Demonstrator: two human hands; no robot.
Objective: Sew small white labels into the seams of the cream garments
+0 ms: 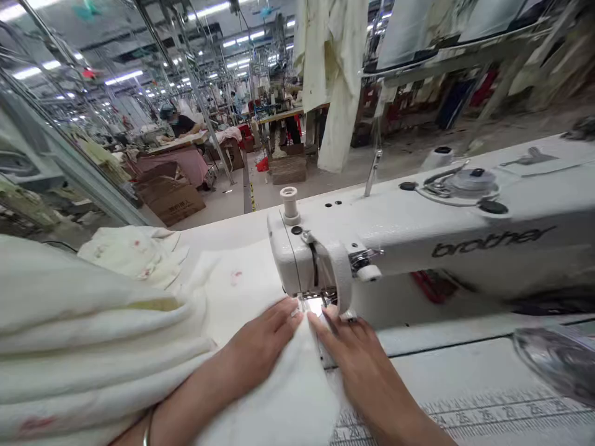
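A white sewing machine (307,260) stands before me, its lit needle area low at the front of its head. Cream fabric (283,384) with small pinkish marks runs under the presser foot. My left hand (255,347) lies flat on this fabric, fingertips just left of the foot. On the right, my right hand (357,359) has its fingers stretched out and apart, with thumb and index fingertip at the fabric's edge by the needle. The needle itself is too small to make out.
A bulky heap of cream fabric (83,347) fills the left side, with a smaller piece (134,251) behind it. A printed ruler scale (502,409) runs along the front edge. A shiny blurred object (558,359) lies at right. Beyond, a person (181,124) sits near a cardboard box (170,195).
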